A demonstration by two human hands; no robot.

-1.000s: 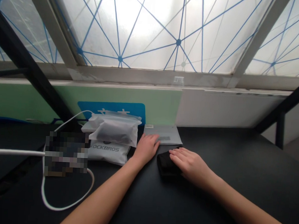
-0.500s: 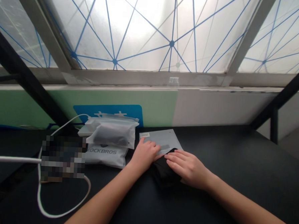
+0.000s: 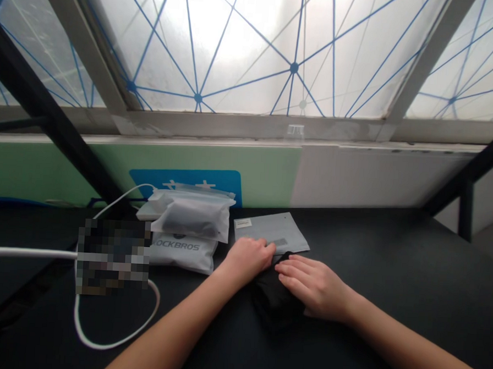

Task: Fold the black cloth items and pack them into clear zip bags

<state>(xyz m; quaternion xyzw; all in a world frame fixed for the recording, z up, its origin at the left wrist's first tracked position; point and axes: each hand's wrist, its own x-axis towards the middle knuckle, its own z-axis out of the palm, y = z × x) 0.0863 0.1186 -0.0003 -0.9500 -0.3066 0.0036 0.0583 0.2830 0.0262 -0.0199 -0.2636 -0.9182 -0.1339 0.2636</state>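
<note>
My left hand [image 3: 247, 260] rests with its fingers on the lower edge of a flat grey mailer bag [image 3: 271, 231], next to a soft black cloth item [image 3: 276, 299]. My right hand [image 3: 313, 284] lies flat on the black item's right side, with the fingers spread slightly. The item's top corner reaches the mailer's lower edge, and my hands hide part of it. To the left of my left hand lies a white ROCKBROS bag [image 3: 180, 252], with a frosted plastic bag [image 3: 193, 217] on top of it.
A white cable [image 3: 112, 341] loops across the black table [image 3: 390, 285] around a pixelated patch [image 3: 113, 257]. A blue sign [image 3: 184, 178] stands behind the bags against a green and white wall. Black bars slant across both sides, below a frosted window.
The grey mailer now lies flatter and shows more of its surface. The black item has shifted toward me and looks longer. My left hand has moved right, beside the item.
</note>
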